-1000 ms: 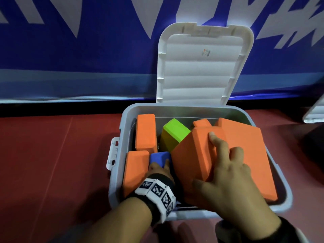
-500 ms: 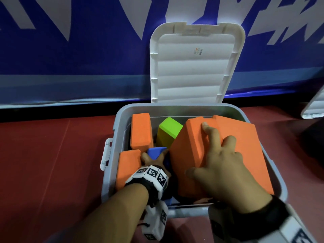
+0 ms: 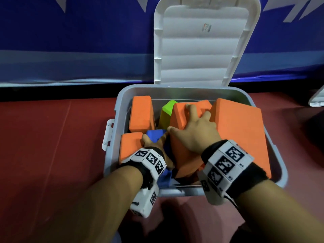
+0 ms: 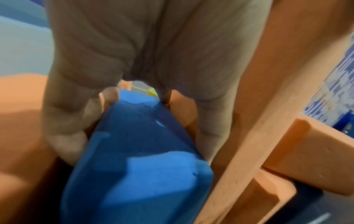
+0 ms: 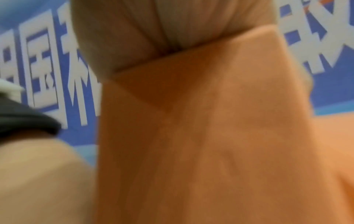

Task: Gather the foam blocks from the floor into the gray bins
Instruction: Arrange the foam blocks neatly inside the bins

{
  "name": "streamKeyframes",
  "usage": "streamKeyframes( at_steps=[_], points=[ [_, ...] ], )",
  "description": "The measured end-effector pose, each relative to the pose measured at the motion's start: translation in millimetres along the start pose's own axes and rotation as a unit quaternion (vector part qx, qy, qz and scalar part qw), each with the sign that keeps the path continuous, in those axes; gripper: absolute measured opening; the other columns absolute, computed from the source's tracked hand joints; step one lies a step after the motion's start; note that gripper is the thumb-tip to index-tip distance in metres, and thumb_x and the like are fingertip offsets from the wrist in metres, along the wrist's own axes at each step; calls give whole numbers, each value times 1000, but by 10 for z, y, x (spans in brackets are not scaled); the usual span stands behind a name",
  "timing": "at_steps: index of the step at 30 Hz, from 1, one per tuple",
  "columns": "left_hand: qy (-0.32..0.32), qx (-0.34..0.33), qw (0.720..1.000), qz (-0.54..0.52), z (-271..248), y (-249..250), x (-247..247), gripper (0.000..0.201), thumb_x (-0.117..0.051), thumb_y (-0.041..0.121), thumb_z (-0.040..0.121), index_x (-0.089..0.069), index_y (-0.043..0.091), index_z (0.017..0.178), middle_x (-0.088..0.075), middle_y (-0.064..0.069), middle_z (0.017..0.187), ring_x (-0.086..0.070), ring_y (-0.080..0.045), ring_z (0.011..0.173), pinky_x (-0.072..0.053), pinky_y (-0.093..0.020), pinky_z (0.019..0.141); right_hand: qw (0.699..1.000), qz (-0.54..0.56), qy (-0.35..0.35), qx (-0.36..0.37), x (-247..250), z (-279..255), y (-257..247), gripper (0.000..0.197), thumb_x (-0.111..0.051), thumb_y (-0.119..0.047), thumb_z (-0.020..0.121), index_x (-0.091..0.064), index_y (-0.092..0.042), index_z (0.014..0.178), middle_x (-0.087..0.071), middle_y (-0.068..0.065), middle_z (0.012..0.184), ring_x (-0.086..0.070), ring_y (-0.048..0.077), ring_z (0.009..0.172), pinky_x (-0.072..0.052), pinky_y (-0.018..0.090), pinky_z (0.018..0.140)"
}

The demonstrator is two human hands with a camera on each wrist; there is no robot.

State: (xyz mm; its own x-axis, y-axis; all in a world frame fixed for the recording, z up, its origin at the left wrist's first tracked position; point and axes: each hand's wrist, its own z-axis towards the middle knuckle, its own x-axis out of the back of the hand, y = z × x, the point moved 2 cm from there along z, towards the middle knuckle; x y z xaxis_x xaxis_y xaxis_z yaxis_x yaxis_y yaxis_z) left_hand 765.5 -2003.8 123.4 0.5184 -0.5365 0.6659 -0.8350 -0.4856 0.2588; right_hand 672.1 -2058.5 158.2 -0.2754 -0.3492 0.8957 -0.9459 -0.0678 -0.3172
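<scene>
The left hand (image 3: 154, 141) was wrapped around the blue block (image 4: 138, 151), low in the gray bin (image 3: 273, 142). The right hand (image 3: 194, 130) was laid with fingers spread on the tilted orange block (image 3: 182, 120), pressing rather than gripping. Both blocks were seen wedged among other orange blocks and a green block (image 3: 169, 107). A jam was judged likely: the tilted block could be left proud of the rim, blocking the open lid (image 3: 201, 50), or could spring back up.
</scene>
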Motion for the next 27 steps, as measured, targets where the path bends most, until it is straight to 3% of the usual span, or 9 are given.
streamKeyframes(
  at_steps=[3,6,9,14,17,22,23,25,27],
  points=[
    [-16,37,998,-45,185,-152,-108,111,-80,35,68,-2,53,144,2,-12,141,-51,-37,110,-46,-35,96,1000,8,-12,5,-39,-44,173,82,-55,-60,82,-11,-32,146,-28,16,134,-43,45,117,-37,44,98],
    [-7,30,998,-63,202,-175,-105,110,-80,33,68,-2,55,143,4,-11,141,-51,-37,107,-47,-39,96,1000,-21,0,19,-260,-194,269,86,-53,-57,83,-3,-32,148,-26,13,134,-40,41,114,-39,44,93],
    [4,16,995,-98,264,-184,-148,101,-74,27,75,-4,51,144,-4,-9,135,-49,-31,96,-44,-33,97,998,-57,-14,-13,-506,-249,183,84,-50,-58,83,-2,-36,148,-24,12,131,-41,37,108,-42,43,85],
    [-36,17,998,-39,220,-197,-70,111,-78,35,72,2,46,147,3,-16,145,-43,-39,120,-42,-36,96,997,-61,-42,-31,-457,60,-3,81,-51,-61,83,-8,-37,147,-27,12,130,-42,36,110,-38,39,78],
    [-35,15,998,58,207,-225,73,90,-62,37,85,1,42,148,-5,-22,149,-46,-40,120,-43,-38,93,996,-58,-64,-10,-412,85,82,89,-49,-71,79,-6,-35,148,-26,12,134,-39,36,118,-40,42,92],
    [5,-3,1000,-27,102,-199,-16,61,-27,48,99,6,36,149,0,-18,154,-39,-36,129,-33,-39,108,993,16,-118,24,-261,43,246,80,-30,-82,77,-19,-42,145,-25,8,146,-25,32,135,-25,44,111],
    [19,-15,999,-37,77,-190,-54,61,-24,50,99,7,36,149,-1,-18,155,-38,-36,131,-31,-39,109,993,14,-99,55,-185,23,331,78,-30,-82,77,-29,-42,143,-28,5,147,-26,30,135,-25,43,112],
    [42,-20,998,-35,43,-170,-37,62,-18,55,97,10,36,149,-6,-17,156,-40,-35,131,-33,-39,108,996,15,38,77,110,-68,576,59,-49,-63,84,-49,-31,134,-42,8,137,-38,30,127,-33,41,106],
    [92,-47,994,-29,41,-141,59,66,-19,59,95,14,37,147,-1,-12,158,-33,-35,135,-32,-41,108,988,-26,150,-6,402,-165,990,64,-57,-62,80,-52,-24,131,-51,17,127,-45,37,117,-37,44,97]
  ],
)
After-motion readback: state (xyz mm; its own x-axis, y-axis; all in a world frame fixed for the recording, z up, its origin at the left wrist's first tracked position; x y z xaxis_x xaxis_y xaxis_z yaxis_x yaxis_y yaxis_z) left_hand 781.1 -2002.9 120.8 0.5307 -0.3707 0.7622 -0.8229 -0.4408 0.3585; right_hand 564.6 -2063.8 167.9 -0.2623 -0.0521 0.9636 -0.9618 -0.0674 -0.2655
